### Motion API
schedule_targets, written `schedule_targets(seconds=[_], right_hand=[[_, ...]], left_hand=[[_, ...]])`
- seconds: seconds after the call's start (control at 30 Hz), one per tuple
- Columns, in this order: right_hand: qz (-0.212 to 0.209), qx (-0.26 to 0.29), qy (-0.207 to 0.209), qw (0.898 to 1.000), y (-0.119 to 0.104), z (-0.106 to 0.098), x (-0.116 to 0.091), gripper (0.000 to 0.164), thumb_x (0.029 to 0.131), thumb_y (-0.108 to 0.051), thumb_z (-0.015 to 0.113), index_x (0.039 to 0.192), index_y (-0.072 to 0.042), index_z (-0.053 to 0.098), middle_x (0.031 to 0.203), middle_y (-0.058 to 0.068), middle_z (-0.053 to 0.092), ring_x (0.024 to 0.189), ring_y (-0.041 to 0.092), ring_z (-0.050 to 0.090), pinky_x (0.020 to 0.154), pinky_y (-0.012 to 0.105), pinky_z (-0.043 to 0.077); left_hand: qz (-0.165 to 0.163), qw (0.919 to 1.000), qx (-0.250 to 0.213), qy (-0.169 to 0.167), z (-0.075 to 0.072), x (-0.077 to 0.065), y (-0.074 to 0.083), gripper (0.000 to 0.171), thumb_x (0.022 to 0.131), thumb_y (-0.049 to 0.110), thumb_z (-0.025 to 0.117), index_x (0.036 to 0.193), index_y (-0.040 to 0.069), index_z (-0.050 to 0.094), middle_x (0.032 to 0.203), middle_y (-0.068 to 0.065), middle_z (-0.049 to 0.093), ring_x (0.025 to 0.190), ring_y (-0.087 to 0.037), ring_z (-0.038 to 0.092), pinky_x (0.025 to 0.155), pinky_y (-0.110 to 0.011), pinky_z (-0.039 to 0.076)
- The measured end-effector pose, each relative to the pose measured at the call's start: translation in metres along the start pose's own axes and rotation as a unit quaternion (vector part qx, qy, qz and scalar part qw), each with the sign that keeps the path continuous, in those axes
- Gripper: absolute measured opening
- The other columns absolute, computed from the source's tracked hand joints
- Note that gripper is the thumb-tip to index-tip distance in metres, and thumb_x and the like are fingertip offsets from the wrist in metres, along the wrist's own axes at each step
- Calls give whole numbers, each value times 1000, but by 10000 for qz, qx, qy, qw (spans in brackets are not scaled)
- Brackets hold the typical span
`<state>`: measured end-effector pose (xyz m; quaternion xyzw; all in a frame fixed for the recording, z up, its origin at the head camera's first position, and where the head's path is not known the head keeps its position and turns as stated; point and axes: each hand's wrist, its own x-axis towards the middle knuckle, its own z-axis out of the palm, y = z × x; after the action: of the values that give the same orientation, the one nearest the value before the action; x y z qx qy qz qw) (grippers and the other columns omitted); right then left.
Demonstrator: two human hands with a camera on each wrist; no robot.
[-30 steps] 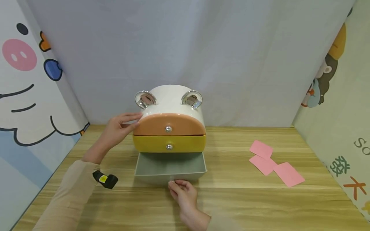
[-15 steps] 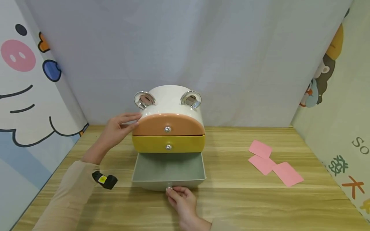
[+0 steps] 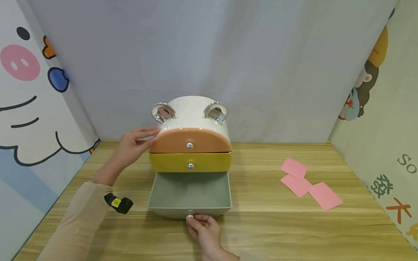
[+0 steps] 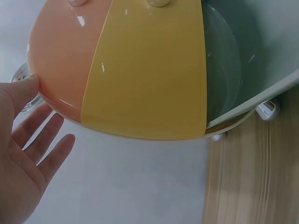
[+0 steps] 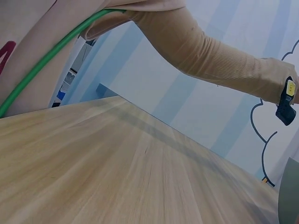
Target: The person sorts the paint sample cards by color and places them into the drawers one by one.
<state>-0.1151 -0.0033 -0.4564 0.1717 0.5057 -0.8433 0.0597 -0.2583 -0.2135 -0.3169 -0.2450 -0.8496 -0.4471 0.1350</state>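
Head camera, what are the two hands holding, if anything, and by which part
The right hand pinches the gray-green drawer by its front knob. The left hand grips nothing, only touching the upper left edge of the cabinet.

The tabletop [image 3: 277,232] has a pale, streaked wood grain. A cabinet [image 3: 191,156] stands on it near the back edge, left of the middle. Three pink cards [image 3: 296,185] lie towards the right edge, the middle one touching both others.

The right wall [image 3: 362,148] reads "SO" [image 3: 407,164]; below, green "發" [image 3: 382,185]; red "大" [image 3: 399,211]
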Motion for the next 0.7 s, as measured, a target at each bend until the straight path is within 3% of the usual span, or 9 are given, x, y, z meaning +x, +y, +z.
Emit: schedule_targets(seconds=[0.2, 0.33, 0.53, 0.7], right_hand=[[73, -122, -182, 9997, -1, -4, 0, 11, 81, 4, 62, 88, 1, 54, 74, -1, 60, 71, 8, 61, 67, 20, 52], [66, -282, -455, 9985, -6, -14, -2, 18, 81, 3, 61, 98, 6, 54, 79, 0, 63, 76, 10, 62, 75, 26, 54], [279, -823, -807, 9930, -23, -41, -2, 30, 82, -2, 61, 107, 9, 49, 88, 4, 63, 83, 14, 62, 82, 35, 53], [572, -1358, -1243, 9812, -42, -70, 1, 41, 84, -5, 60, 115, 14, 44, 95, 7, 64, 89, 16, 61, 84, 35, 52]], left_hand=[[6, 10000, -7, -19, 0, 0, 0, 32, 88, 8, 58, 119, 0, 59, 123, -15, 54, 112, -28, 50, 76, -5, 46], [3, 10000, 28, -27, 1, 1, 0, 32, 88, 8, 59, 119, 0, 59, 123, -15, 54, 112, -28, 50, 76, -5, 46], [8, 10000, 49, -28, 1, 1, 0, 32, 88, 8, 58, 119, 0, 59, 123, -16, 55, 112, -29, 50, 76, -5, 46], [0, 10000, 50, -14, 1, 1, 1, 31, 88, 7, 58, 118, -1, 59, 122, -17, 55, 112, -29, 50, 75, -5, 45]])
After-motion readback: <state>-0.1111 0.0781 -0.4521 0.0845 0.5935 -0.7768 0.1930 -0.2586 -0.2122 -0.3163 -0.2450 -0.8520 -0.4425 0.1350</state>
